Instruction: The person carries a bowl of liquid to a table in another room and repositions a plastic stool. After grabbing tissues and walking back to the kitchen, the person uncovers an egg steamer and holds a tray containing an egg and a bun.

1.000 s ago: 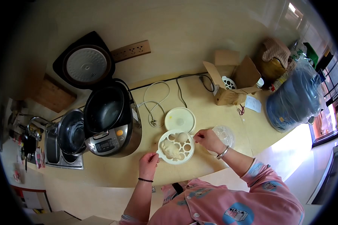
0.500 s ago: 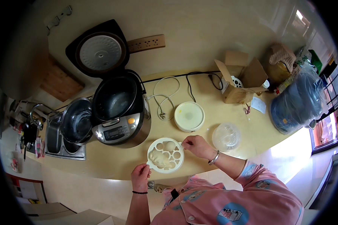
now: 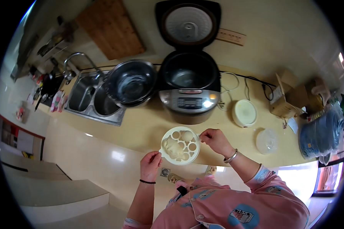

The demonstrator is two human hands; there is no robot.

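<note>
A round white egg steaming tray (image 3: 181,163) with holes is held level between my hands, just in front of the rice cooker (image 3: 189,113). My left hand (image 3: 150,165) pinches the tab on its left side. On the opposite side, my right hand (image 3: 218,143) grips the other tab with its fingertips. Pale, lumpy food that looks like dough (image 3: 174,148) covers the tray's left part. A round whitish piece like an egg (image 3: 187,136) rests near its back. The cooker's lid (image 3: 188,24) stands up, exposing its dark inner pot (image 3: 188,76).
Left of the cooker, a metal bowl (image 3: 132,82) sits beside the double sink (image 3: 80,91). To the right are a white lidded container (image 3: 245,113), a clear plastic container (image 3: 267,141), an open cardboard box (image 3: 284,103) and a blue water jug (image 3: 321,131). Cords run along the wall.
My view has turned left, so the counter items appear farther right. The tray, still between both hands, has moved left along the counter to in front of the rice cooker.
</note>
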